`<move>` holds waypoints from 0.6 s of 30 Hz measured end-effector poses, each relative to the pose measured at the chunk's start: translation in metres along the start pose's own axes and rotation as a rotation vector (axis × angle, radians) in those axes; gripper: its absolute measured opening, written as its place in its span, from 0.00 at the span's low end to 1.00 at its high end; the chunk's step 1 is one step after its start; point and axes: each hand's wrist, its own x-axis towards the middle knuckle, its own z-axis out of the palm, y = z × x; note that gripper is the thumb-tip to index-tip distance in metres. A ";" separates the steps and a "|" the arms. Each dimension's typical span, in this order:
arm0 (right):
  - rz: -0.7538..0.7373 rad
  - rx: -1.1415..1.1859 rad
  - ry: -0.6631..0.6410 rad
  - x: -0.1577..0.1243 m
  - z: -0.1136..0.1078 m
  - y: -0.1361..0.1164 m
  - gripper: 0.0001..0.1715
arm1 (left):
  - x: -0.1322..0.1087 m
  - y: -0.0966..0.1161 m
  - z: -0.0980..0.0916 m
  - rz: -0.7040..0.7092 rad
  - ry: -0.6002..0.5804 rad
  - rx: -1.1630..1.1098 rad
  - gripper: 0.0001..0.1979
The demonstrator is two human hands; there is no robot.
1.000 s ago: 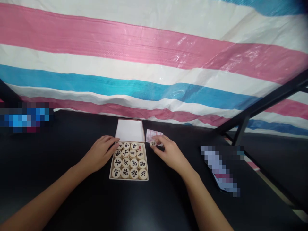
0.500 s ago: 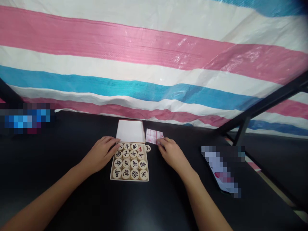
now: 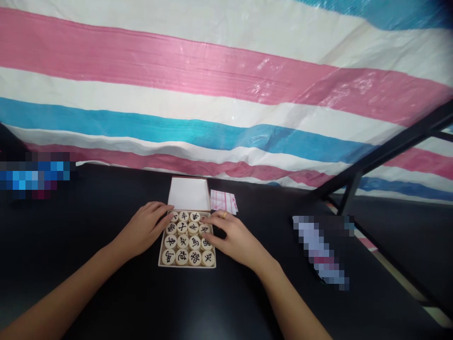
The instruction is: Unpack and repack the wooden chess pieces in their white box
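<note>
A shallow white box (image 3: pixel 160 255) holds rows of round xiangqi pieces (image 3: pixel 182 242) with black characters. Its white lid (image 3: pixel 189 193) lies behind it, inside up. My left hand (image 3: pixel 148 226) rests at the box's upper left corner, fingers stretched out and thumb over the corner piece. Over the right-hand column reaches my right hand (image 3: pixel 233 236), its fingers and thumb apart on the pieces. It covers the upper right piece and the spot just right of the box. Whether its fingertips press on a piece, I cannot tell.
A folded paper sheet with red lines (image 3: pixel 224 200) lies right of the lid. Farther right on the black table (image 3: pixel 116 302) is a blurred-out phone-like object (image 3: pixel 320 255). Blurred blue items (image 3: pixel 35 177) sit far left. A striped tarp (image 3: pixel 212 71) and black metal bars (image 3: pixel 382 160) stand behind.
My right hand has moved left from the folded paper onto the box's right column. The loose piece beside the box and the red-character piece are now hidden. My left hand stays at the corner.
</note>
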 end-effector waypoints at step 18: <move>0.447 0.260 -0.050 -0.002 -0.020 0.032 0.08 | 0.000 -0.001 -0.002 -0.012 -0.034 0.020 0.22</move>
